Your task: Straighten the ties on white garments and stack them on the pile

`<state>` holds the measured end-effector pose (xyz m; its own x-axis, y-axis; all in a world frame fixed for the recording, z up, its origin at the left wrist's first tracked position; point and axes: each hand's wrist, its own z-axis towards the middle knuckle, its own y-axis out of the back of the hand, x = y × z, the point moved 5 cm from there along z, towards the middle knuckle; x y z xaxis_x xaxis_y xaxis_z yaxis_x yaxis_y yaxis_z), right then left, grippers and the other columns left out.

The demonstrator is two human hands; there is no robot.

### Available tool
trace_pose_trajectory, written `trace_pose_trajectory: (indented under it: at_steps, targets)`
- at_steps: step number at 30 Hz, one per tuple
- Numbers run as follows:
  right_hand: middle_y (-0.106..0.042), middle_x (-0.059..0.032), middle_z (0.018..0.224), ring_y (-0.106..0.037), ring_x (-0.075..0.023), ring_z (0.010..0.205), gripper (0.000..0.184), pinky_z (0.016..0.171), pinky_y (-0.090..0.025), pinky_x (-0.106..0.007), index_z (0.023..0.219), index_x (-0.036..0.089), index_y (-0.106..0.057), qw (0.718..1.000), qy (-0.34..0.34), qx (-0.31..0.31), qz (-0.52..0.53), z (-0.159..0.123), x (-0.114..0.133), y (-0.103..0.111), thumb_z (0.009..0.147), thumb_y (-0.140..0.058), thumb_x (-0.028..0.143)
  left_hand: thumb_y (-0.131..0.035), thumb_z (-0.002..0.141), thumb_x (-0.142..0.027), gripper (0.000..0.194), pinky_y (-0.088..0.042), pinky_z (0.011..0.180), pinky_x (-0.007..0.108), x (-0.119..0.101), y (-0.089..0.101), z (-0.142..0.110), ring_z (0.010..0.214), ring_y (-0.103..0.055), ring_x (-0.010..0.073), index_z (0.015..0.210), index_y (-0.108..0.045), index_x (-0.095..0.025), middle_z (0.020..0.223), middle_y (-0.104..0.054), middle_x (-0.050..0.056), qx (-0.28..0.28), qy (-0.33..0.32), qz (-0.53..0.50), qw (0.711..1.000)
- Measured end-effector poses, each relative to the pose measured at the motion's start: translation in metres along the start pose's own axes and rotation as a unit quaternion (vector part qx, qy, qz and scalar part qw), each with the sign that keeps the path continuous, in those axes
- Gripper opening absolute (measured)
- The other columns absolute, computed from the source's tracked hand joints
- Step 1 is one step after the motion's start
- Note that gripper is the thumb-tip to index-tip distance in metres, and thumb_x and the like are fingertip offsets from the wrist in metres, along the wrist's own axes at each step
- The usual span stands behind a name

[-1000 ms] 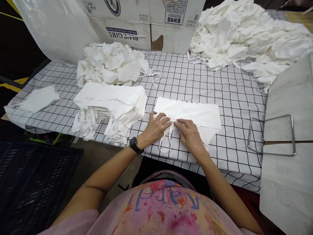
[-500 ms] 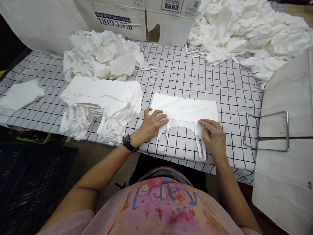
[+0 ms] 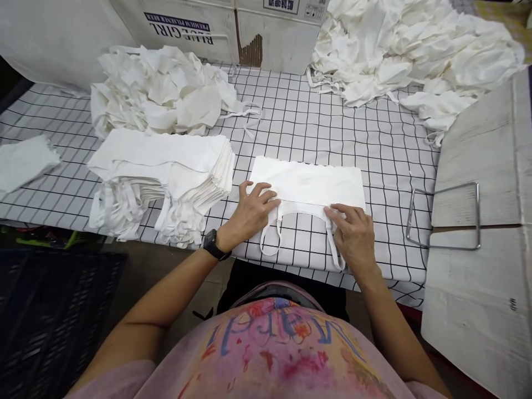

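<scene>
A white strappy camisole lies folded flat before me, its scalloped edge away from me and its two thin straps toward the table's front. My left hand rests on its left lower part with fingers spread, the fingertips beside the left strap. Over the right lower part lies my right hand, fingers stretched out and thumb touching the cloth near the top of the right strap. To the left stands a neat stack of folded white camisoles, their straps hanging toward the front edge.
Heaps of crumpled white garments lie at the back left and back right. A white folded cloth is at far left. Cardboard boxes stand behind. A metal wire frame sticks out by the cardboard at right. A checked cloth covers the table.
My right hand has shifted slightly inward along the camisole, and its fingers have straightened from a more curled pose. My left hand stays in place on the cloth. The view has moved a little.
</scene>
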<state>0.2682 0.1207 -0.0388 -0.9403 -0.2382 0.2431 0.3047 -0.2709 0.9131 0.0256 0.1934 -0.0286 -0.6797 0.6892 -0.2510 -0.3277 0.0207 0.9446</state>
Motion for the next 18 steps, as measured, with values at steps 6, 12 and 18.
trace_pose_trajectory:
  at_steps: [6, 12, 18]
  targets:
    - [-0.074, -0.0064, 0.116, -0.068, -0.0253, 0.106, 0.048, 0.089, -0.058, -0.047, 0.108, 0.028, -0.078, 0.988, -0.068, -0.055, 0.127, 0.005, -0.017, 0.007, 0.087, -0.045, 0.000, -0.048, 0.091, -0.001, 0.032, -0.038, 0.100, 0.048, -0.034, -0.005, 0.020, 0.120, -0.058, 0.0276, 0.106, -0.070, -0.019, 0.115, -0.074, 0.007, -0.025, -0.010, -0.053, 0.998]
    - [-0.074, -0.0076, 0.121, -0.065, -0.0256, 0.112, 0.050, 0.094, -0.055, -0.046, 0.119, 0.026, -0.075, 0.993, -0.023, -0.042, 0.109, 0.007, -0.010, 0.003, 0.089, -0.044, 0.000, -0.047, 0.091, 0.000, 0.037, -0.038, 0.100, 0.047, -0.071, -0.026, 0.035, 0.123, -0.054, 0.0279, 0.115, -0.067, -0.018, 0.125, -0.069, 0.010, 0.038, -0.070, -0.042, 0.996]
    - [-0.072, -0.0061, 0.134, -0.063, -0.0306, 0.116, 0.051, 0.100, -0.042, -0.055, 0.126, 0.030, -0.071, 0.999, -0.031, 0.007, -0.013, 0.002, 0.006, 0.000, 0.088, -0.053, 0.002, -0.045, 0.084, 0.004, 0.049, -0.038, 0.100, 0.049, -0.081, -0.036, 0.038, 0.124, -0.051, 0.0291, 0.124, -0.063, -0.018, 0.129, -0.064, 0.012, 0.062, -0.085, -0.011, 0.994]
